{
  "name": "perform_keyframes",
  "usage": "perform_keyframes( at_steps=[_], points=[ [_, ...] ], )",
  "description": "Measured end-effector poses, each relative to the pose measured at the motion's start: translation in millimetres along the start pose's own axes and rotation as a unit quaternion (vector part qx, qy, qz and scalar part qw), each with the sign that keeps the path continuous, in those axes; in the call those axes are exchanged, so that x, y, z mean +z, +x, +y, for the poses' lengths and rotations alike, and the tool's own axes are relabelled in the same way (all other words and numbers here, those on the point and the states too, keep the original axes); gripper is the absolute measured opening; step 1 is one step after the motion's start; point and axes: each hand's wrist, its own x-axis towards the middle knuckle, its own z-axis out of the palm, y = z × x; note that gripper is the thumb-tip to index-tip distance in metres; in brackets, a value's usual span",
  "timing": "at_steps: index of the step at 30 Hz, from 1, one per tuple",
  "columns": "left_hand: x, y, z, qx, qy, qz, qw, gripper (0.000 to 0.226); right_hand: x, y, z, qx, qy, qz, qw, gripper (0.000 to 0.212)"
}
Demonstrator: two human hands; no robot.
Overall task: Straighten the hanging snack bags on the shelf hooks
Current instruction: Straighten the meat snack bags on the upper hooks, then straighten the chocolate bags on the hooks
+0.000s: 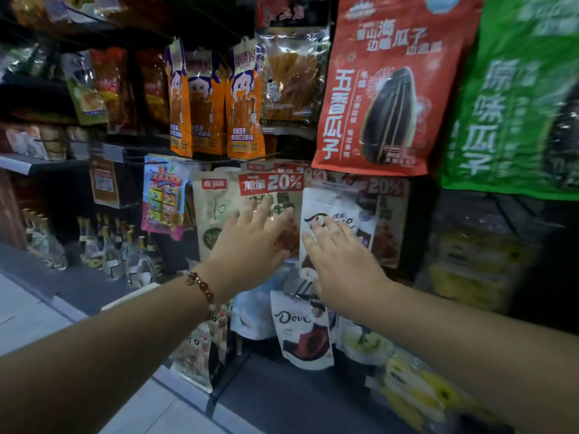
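Head view: glossy flat plastic pouches hang in rows on shelf hooks. Left hand [250, 245], fingers [261, 211] spread straight, presses a beige snack bag [219, 214]; right hand [341, 261], fingers extended, lies flat on the adjacent white bag [338, 205].

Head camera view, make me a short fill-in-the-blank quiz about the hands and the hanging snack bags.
1. The left hand wears a beaded ____ at the wrist.
2. The right hand lies on a ____ pouch.
3. The sunflower seed bag above the right hand is ____.
4. The banner above the left hand reads ____ percent.

Missing words: bracelet; white; red; 20
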Motion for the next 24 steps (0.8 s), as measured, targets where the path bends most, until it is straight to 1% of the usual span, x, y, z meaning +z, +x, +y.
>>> perform_keyframes(
  at_steps=[3,5,7,9,10,11,12,13,14,15,16,17,19,21,22,23,24],
  points=[
    [-2,3,16,0.030,-0.002,-0.002,1.000,0.071,10,-18,23,0.059,0.008,-0.015,0.998,0.081],
    [1,8,21,0.037,-0.036,0.000,0.999,0.066,16,-22,39,0.100,-0.003,-0.022,0.995,0.082],
    [10,15,26,0.022,-0.081,-0.017,0.996,0.062,28,-19,53,0.140,-0.016,-0.024,0.990,0.081],
    [24,24,31,-0.010,-0.140,-0.061,0.988,0.063,42,-10,65,0.190,0.030,-0.021,0.981,0.085],
    [30,28,35,-0.023,-0.186,-0.085,0.979,0.065,48,-4,69,0.225,0.092,-0.009,0.970,0.089],
    [36,31,39,-0.032,-0.244,-0.101,0.964,0.067,54,3,72,0.264,0.196,0.009,0.944,0.091],
    [41,34,43,-0.040,-0.310,-0.105,0.944,0.067,57,9,73,0.301,0.330,0.025,0.894,0.086],
    [43,36,49,-0.049,-0.379,-0.092,0.919,0.066,57,14,72,0.327,0.463,0.037,0.823,0.075],
    [44,38,57,-0.058,-0.443,-0.071,0.892,0.063,59,19,69,0.338,0.567,0.045,0.750,0.061],
    [42,38,65,-0.065,-0.489,-0.047,0.868,0.060,59,21,65,0.336,0.625,0.050,0.703,0.047],
    [39,37,73,-0.068,-0.512,-0.034,0.856,0.059,60,23,61,0.331,0.647,0.057,0.684,0.036],
    [37,35,80,-0.066,-0.515,-0.029,0.854,0.058,60,23,56,0.330,0.661,0.066,0.670,0.030],
    [34,26,87,-0.063,-0.500,-0.003,0.864,0.058,58,18,49,0.334,0.685,0.086,0.642,0.023],
    [26,12,87,-0.079,-0.492,0.039,0.866,0.055,52,8,46,0.331,0.706,0.089,0.620,0.020],
    [22,5,87,-0.086,-0.491,0.053,0.865,0.054,47,2,45,0.323,0.713,0.085,0.616,0.018],
    [15,-3,86,-0.093,-0.497,0.061,0.861,0.054,40,-5,45,0.310,0.716,0.075,0.621,0.018],
    [11,-11,85,-0.102,-0.516,0.065,0.848,0.055,35,-11,43,0.297,0.713,0.064,0.631,0.019]
  ],
)
